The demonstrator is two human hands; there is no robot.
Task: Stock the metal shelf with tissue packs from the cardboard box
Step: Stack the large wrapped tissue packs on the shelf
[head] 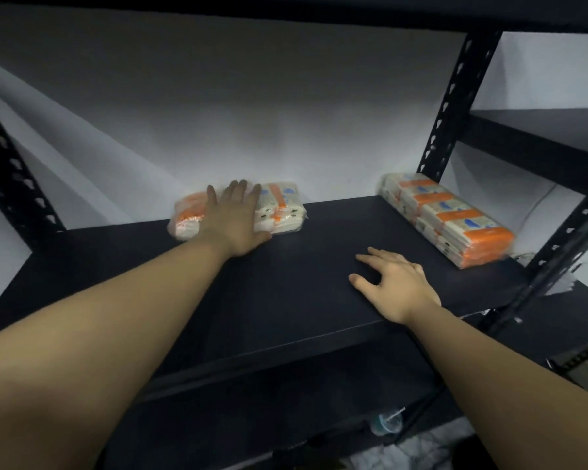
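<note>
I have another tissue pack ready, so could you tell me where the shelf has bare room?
Bare shelf board lies between the left tissue pack and the right tissue pack. The left hand presses the former; the right hand occupies the front.

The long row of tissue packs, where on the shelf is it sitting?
In the head view the long row of tissue packs lies at the right end of the black shelf board, beside the right upright post, beyond the right hand.

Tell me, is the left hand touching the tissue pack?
Touching. The head view shows the left hand lying flat on the tissue pack, fingers spread across its top.
</note>
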